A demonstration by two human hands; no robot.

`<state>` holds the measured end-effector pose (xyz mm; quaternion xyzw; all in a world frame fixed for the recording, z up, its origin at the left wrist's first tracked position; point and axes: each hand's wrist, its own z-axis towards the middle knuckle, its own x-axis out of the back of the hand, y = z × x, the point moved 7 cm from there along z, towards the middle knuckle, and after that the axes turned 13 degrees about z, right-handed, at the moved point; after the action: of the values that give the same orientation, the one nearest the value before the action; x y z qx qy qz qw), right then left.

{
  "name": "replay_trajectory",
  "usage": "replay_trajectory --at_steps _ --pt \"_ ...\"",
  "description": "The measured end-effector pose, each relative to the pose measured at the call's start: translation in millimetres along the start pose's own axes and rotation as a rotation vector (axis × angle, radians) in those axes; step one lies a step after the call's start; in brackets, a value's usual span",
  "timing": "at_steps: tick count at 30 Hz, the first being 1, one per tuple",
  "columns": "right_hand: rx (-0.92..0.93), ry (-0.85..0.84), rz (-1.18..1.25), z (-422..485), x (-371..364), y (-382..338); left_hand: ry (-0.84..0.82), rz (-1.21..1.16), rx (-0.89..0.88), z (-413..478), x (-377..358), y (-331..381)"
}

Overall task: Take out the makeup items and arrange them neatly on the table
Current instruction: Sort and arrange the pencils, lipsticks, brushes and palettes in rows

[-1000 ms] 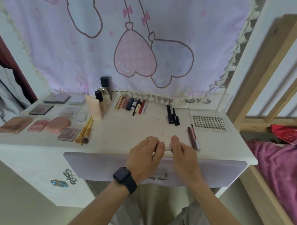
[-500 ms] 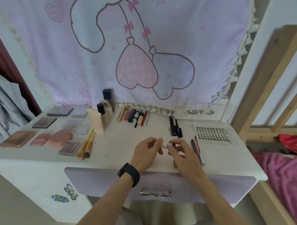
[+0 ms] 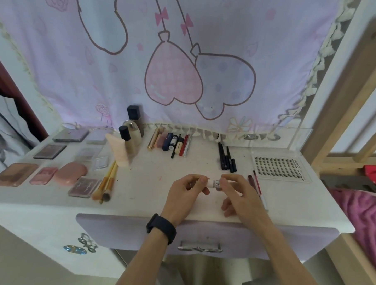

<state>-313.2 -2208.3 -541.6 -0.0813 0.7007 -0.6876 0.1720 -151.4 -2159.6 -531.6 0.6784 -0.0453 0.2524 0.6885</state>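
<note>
Both hands meet over the front middle of the white table point(image 3: 150, 196). My left hand point(image 3: 185, 196) and my right hand point(image 3: 238, 194) each pinch one end of a small white tube point(image 3: 213, 183) with dark lettering, held level just above the tabletop. Makeup lies in rows: palettes and compacts point(image 3: 50, 151) at the left, two brushes point(image 3: 106, 183), bottles and a pink tube point(image 3: 126, 144) at the back, lip products point(image 3: 172, 141), dark pencils point(image 3: 226, 158), and two slim sticks point(image 3: 256, 185) right of my hands.
A lash tray point(image 3: 278, 166) lies at the right, with a clear acrylic stand point(image 3: 299, 136) behind it. The lilac drawer front point(image 3: 118, 232) is below my wrists. A curtain hangs behind the table; a wooden bed frame point(image 3: 343, 110) and pink bedding stand at the right.
Both hands rose from the table's front edge by the drawer and moved farther onto the tabletop, carrying the small white tube between them. The camera tilted up slightly.
</note>
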Motion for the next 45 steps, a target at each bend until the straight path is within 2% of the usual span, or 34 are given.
replay_trajectory --at_steps 4,8,14,22,26,36,45 --pt "-0.006 0.008 -0.098 0.4 -1.4 5.0 -0.009 0.025 0.0 -0.9 -0.8 -2.3" --pt "0.065 -0.025 -0.032 -2.9 -1.9 3.9 0.004 0.033 0.002 -1.4 -0.7 -3.3" --pt "-0.014 -0.003 -0.062 -2.6 -3.8 4.6 0.009 0.02 -0.007 -1.4 -0.1 -2.8" --pt "0.051 -0.068 -0.022 -5.2 -2.9 -1.2 0.022 0.012 0.002 -1.9 0.4 -4.0" --pt "0.021 -0.012 -0.084 -3.5 -2.3 0.9 0.021 0.022 0.006 -2.0 0.6 -4.2" --pt "0.159 0.058 -0.001 -11.3 2.7 -2.3 0.046 -0.017 0.032 -0.8 2.1 -5.4" --pt "0.24 0.083 -0.091 -18.7 -0.4 -6.8 0.056 -0.095 0.061 0.8 5.5 -8.8"
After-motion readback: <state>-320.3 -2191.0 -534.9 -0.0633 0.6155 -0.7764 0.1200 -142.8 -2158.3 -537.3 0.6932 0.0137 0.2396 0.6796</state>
